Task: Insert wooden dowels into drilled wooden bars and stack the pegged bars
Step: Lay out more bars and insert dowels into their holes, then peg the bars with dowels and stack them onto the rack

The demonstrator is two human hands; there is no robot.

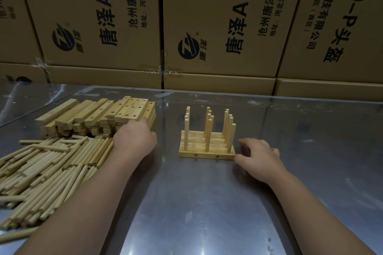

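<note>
**My hands at the sticks and bars**

My left hand [134, 141] reaches out to the pile of pale wooden bars with round holes [128, 109]. My fingers are tucked behind the back of my hand, at the near end of that pile, so I cannot tell if they are holding a bar or only touching it. Just left of this hand, and nearer to me, lies a big heap of thin round wooden dowels [51, 161].

My right hand [257, 157] rests on the shiny grey metal table [196, 203]. Its fingers are bent loosely and hold nothing. Right beside my thumb tip, to the left, is the row of pegged bars [207, 154]. They lie flat, side by side, with dowels standing straight up out of them. My thumb tip touches the near right corner of the front bar.

Past my fingers, at the far edge of the table, stand big brown cardboard boxes [93, 16] with black writing.
</note>
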